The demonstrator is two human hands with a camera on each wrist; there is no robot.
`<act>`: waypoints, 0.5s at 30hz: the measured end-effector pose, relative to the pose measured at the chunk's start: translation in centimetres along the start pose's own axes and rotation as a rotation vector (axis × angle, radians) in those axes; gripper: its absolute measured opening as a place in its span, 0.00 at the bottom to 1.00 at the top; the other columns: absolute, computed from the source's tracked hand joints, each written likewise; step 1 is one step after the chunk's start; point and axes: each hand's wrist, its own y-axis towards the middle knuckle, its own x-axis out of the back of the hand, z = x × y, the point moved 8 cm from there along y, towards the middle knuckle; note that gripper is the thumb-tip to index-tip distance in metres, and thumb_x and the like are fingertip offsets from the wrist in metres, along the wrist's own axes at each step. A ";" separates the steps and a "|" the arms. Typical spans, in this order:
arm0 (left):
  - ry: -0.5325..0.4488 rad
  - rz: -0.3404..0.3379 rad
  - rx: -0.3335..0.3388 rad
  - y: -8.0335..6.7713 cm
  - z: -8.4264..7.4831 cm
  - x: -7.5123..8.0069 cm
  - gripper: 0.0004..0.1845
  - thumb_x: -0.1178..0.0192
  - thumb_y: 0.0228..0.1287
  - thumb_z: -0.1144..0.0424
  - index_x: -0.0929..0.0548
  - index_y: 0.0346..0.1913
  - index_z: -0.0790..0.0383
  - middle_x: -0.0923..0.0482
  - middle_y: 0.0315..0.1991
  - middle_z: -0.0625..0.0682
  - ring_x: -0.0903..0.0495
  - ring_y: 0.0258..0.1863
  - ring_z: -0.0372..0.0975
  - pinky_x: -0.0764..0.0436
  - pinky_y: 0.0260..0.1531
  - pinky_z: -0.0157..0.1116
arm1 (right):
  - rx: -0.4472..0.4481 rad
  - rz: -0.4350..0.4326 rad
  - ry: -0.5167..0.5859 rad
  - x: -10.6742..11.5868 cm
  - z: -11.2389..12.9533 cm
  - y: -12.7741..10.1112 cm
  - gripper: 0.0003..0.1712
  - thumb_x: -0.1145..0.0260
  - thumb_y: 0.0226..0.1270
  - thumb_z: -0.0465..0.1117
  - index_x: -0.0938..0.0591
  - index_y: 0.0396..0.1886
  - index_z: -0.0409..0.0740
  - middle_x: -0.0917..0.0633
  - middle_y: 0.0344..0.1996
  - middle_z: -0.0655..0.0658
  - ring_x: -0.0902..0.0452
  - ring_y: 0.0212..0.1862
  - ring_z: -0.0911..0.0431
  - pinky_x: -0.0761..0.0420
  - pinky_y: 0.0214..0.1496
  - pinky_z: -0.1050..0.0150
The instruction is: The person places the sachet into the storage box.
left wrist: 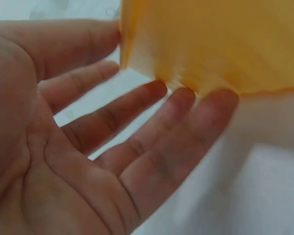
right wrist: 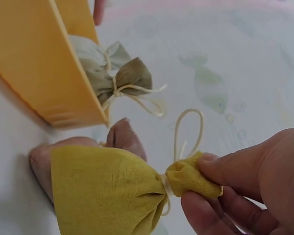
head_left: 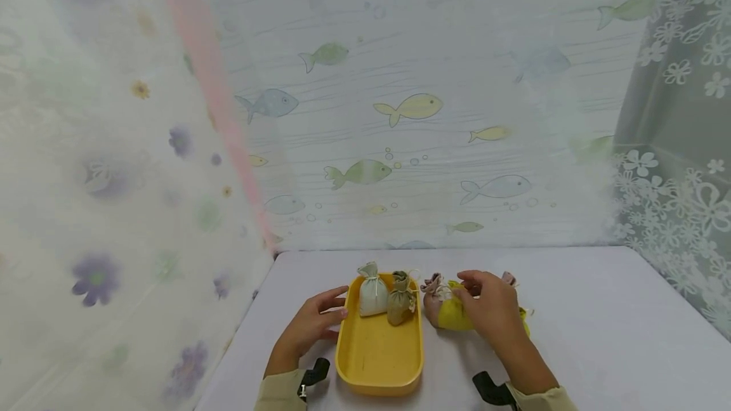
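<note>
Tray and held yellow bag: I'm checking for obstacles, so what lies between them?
A brownish-pink bag lies between the tray and the held yellow bag, as the head view shows.

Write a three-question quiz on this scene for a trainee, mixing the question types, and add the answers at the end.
1. What does the right hand pinch, and by which part?
2. True or false: the left hand reaches inside the tray.
3. How many bags are in the tray? A) one B) two C) four

Key:
1. A yellow bag, by its gathered top.
2. False; it touches the outside of the tray.
3. B; a white bag and an olive bag.
</note>
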 end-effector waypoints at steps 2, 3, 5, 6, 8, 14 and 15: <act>0.032 0.006 -0.005 -0.1 -0.5 0.0 0.33 0.37 0.75 0.61 0.33 0.79 0.56 0.28 0.70 0.67 0.18 0.60 0.55 0.10 0.42 0.50 | 0.016 0.010 0.003 0.0 0.3 0.0 0.18 0.24 0.65 0.37 0.12 0.54 0.39 0.10 0.42 0.43 0.12 0.45 0.49 0.11 0.48 0.50; 0.048 0.008 -0.005 -0.1 -0.8 -0.1 0.32 0.38 0.75 0.62 0.33 0.79 0.57 0.28 0.70 0.67 0.18 0.60 0.55 0.10 0.41 0.50 | 0.019 0.014 0.006 0.0 0.4 -0.1 0.18 0.25 0.65 0.36 0.12 0.54 0.39 0.10 0.43 0.43 0.12 0.46 0.49 0.10 0.48 0.50; 0.072 0.007 0.003 -0.1 -1.2 -0.2 0.33 0.38 0.74 0.63 0.33 0.78 0.59 0.28 0.70 0.68 0.17 0.59 0.56 0.09 0.41 0.50 | 0.026 0.017 0.011 0.1 0.7 -0.1 0.17 0.26 0.66 0.36 0.12 0.54 0.39 0.11 0.44 0.43 0.13 0.47 0.49 0.10 0.49 0.51; 0.079 0.004 0.012 -0.1 -1.3 -0.2 0.33 0.37 0.74 0.64 0.33 0.78 0.59 0.28 0.70 0.68 0.17 0.59 0.56 0.09 0.40 0.50 | 0.026 0.017 0.011 0.1 0.8 -0.1 0.16 0.26 0.67 0.35 0.12 0.54 0.40 0.11 0.45 0.43 0.13 0.47 0.50 0.10 0.49 0.51; 0.090 -0.008 0.035 -0.1 -1.3 -0.3 0.34 0.36 0.72 0.65 0.33 0.78 0.59 0.28 0.70 0.67 0.16 0.57 0.55 0.09 0.40 0.50 | 0.028 0.019 0.014 0.2 1.0 -0.2 0.15 0.27 0.67 0.35 0.11 0.53 0.40 0.12 0.46 0.44 0.14 0.48 0.50 0.10 0.50 0.51; 0.075 -0.063 0.101 -0.2 -0.8 -0.1 0.34 0.33 0.69 0.64 0.30 0.77 0.55 0.26 0.70 0.65 0.15 0.56 0.50 0.09 0.41 0.49 | 0.059 0.029 0.050 0.2 2.1 -0.5 0.12 0.28 0.69 0.36 0.11 0.51 0.44 0.14 0.45 0.47 0.15 0.48 0.53 0.10 0.49 0.55; 0.066 -0.072 0.111 -0.3 -0.8 0.0 0.35 0.32 0.69 0.64 0.29 0.77 0.54 0.26 0.70 0.64 0.15 0.55 0.49 0.09 0.41 0.49 | 0.067 0.028 0.058 0.2 2.4 -0.6 0.12 0.27 0.69 0.36 0.11 0.50 0.45 0.14 0.45 0.47 0.15 0.48 0.54 0.10 0.49 0.56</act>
